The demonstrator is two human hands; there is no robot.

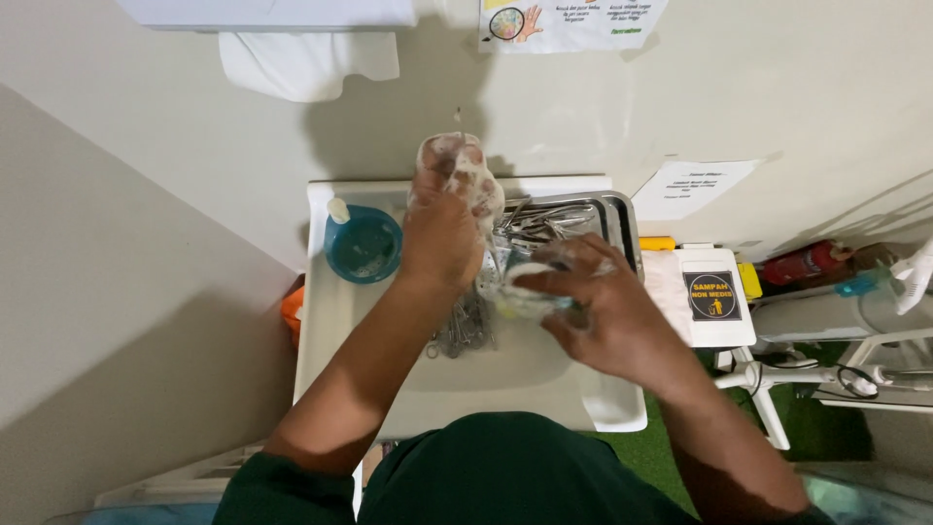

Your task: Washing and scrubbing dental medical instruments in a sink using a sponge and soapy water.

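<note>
Centrally, the left hand (pixel 442 228) wears a thin translucent glove (pixel 465 170) whose cuff the right hand (pixel 593 311) pinches; steel instruments (pixel 465 326) lie in the white sink (pixel 525 374), more in the steel tray (pixel 612 219).

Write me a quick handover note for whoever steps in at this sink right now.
Left hand: half inside a thin clear glove, raised over the sink.
Right hand: fingers pinching the glove's cuff.
Metal instruments lie in the basin; more sit in the steel tray on the sink's back right. Blue cup at back left.
Done: glove partly on or off, cannot tell which.
Left: instruments lie unhandled.
</note>
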